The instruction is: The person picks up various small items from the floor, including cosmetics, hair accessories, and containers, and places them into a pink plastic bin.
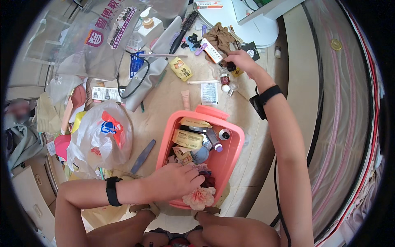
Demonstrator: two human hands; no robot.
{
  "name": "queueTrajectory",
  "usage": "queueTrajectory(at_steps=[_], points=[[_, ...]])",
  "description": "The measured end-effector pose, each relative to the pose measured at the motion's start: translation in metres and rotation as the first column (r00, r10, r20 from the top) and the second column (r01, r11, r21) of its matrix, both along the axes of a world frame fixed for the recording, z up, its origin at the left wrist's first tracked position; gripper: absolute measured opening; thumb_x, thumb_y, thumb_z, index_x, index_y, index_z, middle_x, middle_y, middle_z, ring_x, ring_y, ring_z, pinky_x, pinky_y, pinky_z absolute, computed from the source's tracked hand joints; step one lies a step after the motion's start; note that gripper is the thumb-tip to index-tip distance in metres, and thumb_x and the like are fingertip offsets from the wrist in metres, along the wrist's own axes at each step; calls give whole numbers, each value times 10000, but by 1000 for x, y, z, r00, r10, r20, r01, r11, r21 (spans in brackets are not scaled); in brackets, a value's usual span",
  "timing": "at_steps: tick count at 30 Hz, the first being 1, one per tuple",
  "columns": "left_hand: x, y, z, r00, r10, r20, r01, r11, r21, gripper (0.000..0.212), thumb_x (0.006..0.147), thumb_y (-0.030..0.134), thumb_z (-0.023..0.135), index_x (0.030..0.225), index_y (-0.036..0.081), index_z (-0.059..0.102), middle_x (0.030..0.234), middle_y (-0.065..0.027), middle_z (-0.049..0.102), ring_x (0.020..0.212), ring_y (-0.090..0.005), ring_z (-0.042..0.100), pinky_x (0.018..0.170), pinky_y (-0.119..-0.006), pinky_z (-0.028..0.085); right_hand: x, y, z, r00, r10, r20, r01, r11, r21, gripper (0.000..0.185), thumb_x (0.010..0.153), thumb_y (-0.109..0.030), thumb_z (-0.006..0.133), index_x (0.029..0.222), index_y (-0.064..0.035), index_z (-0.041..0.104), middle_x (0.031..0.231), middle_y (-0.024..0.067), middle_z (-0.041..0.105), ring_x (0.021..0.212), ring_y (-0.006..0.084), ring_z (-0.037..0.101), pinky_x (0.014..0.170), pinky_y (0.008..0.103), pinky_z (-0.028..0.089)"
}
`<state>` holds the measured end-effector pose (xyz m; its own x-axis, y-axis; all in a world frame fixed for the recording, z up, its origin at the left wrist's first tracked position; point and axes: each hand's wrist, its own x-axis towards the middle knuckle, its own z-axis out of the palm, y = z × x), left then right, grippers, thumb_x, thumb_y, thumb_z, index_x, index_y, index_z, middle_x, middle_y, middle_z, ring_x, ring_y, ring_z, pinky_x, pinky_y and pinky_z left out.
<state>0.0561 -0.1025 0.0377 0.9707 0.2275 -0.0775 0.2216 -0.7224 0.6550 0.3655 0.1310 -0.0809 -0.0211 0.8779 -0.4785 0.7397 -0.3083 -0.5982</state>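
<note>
My left hand [177, 180] is palm down over the near end of a coral plastic bin [237, 154], its fingertips on or just above pink and dark fabric hair ties [203, 169]. Below those fingers a pink fabric flower [199, 198] rests at the bin's near edge. Inside the bin lie a yellow packet [187, 139], a grey tube with a purple cap [213, 140] and a small white bottle [224, 134]. My right hand [242, 61] reaches past the bin to a small dark item [230, 66] beside brown fabric [218, 37]. Its fingertips are partly hidden, so its grip is unclear.
A white round-based mirror [262, 31] stands at the back right. Around it lie a hairbrush [182, 34], hair clips, a white box [211, 51] and small bottles [225, 80]. Leftward are a plastic bag [98, 145], a nail file [143, 156] and a grey pouch [142, 83].
</note>
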Motion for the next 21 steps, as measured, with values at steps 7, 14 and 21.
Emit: queueTrajectory(at_steps=[7,14,21], points=[[5,6,2,992,72,109,-78,995,55,267,745,129,566,989,20,564,902,-90,610,830,-213,625,662,-326,522,7,-49,88,814,-61,-577,217,955,205,417,905,-299,522,1179,3,608,1224,38,536,1095,123,460,963,301,321],[17,30,8,967,224,119,-205,966,-156,264,791,101,594,1048,43,579,909,-123,613,816,-247,620,701,-353,514,-5,-102,184,732,300,-612,116,831,545,457,935,-288,496,1193,84,560,1330,69,393,1207,165,413,1052,312,279],[35,70,24,669,613,420,-569,786,-240,656,802,152,659,1348,-11,333,1177,-162,522,1133,-312,488,968,-424,383,-31,-171,248,667,436,-604,24,798,602,744,906,-441,474,1267,205,395,1384,215,283,1299,286,353,1091,404,288]])
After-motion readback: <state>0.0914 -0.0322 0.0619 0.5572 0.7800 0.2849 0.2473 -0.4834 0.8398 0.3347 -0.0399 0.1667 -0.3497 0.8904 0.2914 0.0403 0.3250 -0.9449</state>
